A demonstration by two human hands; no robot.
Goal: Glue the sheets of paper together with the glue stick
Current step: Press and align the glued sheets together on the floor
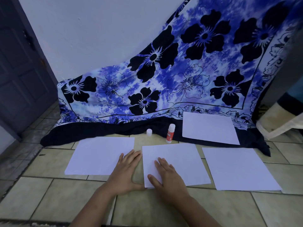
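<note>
Pressing the middle paper sheet [182, 159], the right hand [167, 175] lies flat, released. The left hand [127, 169], also released, touches its left edge.

The tiled floor [49, 190] is taken up by three white sheets laid in a row: left sheet [98, 158], middle sheet [180, 161], right sheet [237, 169]. Behind them a glue stick [170, 133] is stood upright, cap [149, 132] set nearby.

Four sheets [98, 158] [180, 158] [237, 167] [209, 128] are counted. One glue stick [170, 133], one cap [149, 132] and one cloth [180, 71] are noted. Two hands are seen: left hand [127, 172], right hand [168, 177].
</note>
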